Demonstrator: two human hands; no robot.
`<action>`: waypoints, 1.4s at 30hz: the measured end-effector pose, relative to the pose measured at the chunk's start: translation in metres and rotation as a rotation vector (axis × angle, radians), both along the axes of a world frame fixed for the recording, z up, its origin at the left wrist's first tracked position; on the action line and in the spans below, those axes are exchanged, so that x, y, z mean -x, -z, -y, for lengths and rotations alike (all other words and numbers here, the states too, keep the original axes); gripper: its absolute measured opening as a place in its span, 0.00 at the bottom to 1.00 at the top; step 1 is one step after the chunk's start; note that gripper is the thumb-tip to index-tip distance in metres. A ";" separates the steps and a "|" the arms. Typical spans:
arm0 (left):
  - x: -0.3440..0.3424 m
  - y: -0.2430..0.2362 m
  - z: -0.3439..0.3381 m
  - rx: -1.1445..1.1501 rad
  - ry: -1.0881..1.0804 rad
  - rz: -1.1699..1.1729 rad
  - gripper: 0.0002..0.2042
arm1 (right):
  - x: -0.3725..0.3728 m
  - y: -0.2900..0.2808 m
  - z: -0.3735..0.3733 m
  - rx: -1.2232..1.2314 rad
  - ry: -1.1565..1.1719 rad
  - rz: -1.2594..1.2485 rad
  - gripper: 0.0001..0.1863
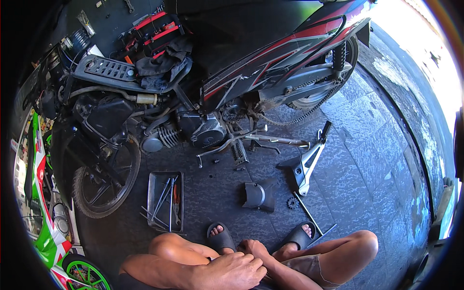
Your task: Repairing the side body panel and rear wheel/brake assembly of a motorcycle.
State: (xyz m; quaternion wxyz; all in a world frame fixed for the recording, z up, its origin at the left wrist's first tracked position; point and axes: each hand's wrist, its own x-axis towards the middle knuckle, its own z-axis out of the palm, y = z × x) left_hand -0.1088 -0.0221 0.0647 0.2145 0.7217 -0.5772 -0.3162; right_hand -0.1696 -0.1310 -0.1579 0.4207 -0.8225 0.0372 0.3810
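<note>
My left hand (233, 271) lies over my lap with its fingers curled; anything inside it is hidden. Just beyond it, my right hand (253, 248) is closed too, and what it holds, if anything, cannot be seen. Both are apart from the motorcycle (203, 130), whose engine faces me and whose drive chain (295, 121) hangs slack toward the rear wheel. On the floor before my feet lie a dark plastic cover (260, 195), a small toothed sprocket (292, 203) and a silver footrest bracket (307, 169). Beside my right foot rests a T-handle wrench (309, 215).
A metal tray (152, 186) with long wrenches and an orange-handled tool sits at front left. Small bolts (216, 161) lie below the engine. A red-and-black tool case (157, 31) stands behind the frame. Another motorcycle, green and white (46, 232), stands at far left.
</note>
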 end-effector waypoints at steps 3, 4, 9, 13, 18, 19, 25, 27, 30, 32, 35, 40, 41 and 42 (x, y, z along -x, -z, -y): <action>0.010 -0.018 0.003 -0.041 -0.080 0.197 0.09 | 0.001 0.002 0.002 -0.017 0.003 0.010 0.20; 0.010 -0.017 0.003 -0.039 -0.079 0.197 0.09 | 0.001 0.003 0.002 -0.014 0.004 0.010 0.20; 0.009 -0.018 0.002 -0.040 -0.078 0.205 0.09 | 0.001 0.006 0.002 -0.007 -0.003 -0.012 0.20; 0.000 0.001 0.002 0.015 -0.002 -0.027 0.13 | 0.002 0.003 0.002 -0.019 0.002 -0.002 0.20; 0.009 -0.017 0.001 -0.031 -0.070 0.195 0.09 | 0.000 0.003 0.003 -0.006 -0.025 -0.019 0.20; 0.009 -0.018 0.001 -0.031 -0.072 0.196 0.09 | 0.000 0.002 0.003 -0.006 -0.027 -0.019 0.20; 0.009 -0.017 0.001 -0.041 -0.056 0.197 0.09 | 0.002 0.006 0.002 0.001 -0.033 0.005 0.20; 0.007 -0.019 0.003 -0.064 -0.043 0.170 0.10 | 0.002 0.006 0.003 -0.003 -0.022 -0.004 0.20; 0.000 -0.006 0.003 0.092 -0.002 0.083 0.12 | 0.001 0.003 0.001 0.005 -0.030 0.003 0.20; 0.000 -0.006 0.004 0.088 0.010 0.102 0.11 | 0.001 0.005 0.002 0.009 -0.025 -0.004 0.20; 0.000 -0.006 0.004 0.059 0.013 0.098 0.11 | 0.000 0.001 0.003 0.009 -0.022 -0.010 0.20; 0.009 -0.017 0.002 -0.046 -0.047 0.180 0.10 | -0.003 -0.001 0.003 0.037 -0.055 -0.044 0.20; 0.008 -0.018 0.002 -0.044 -0.053 0.161 0.10 | -0.002 0.000 0.003 0.027 -0.051 -0.044 0.20; 0.008 -0.019 0.002 -0.042 -0.058 0.143 0.10 | -0.002 0.000 0.003 0.018 -0.048 -0.044 0.20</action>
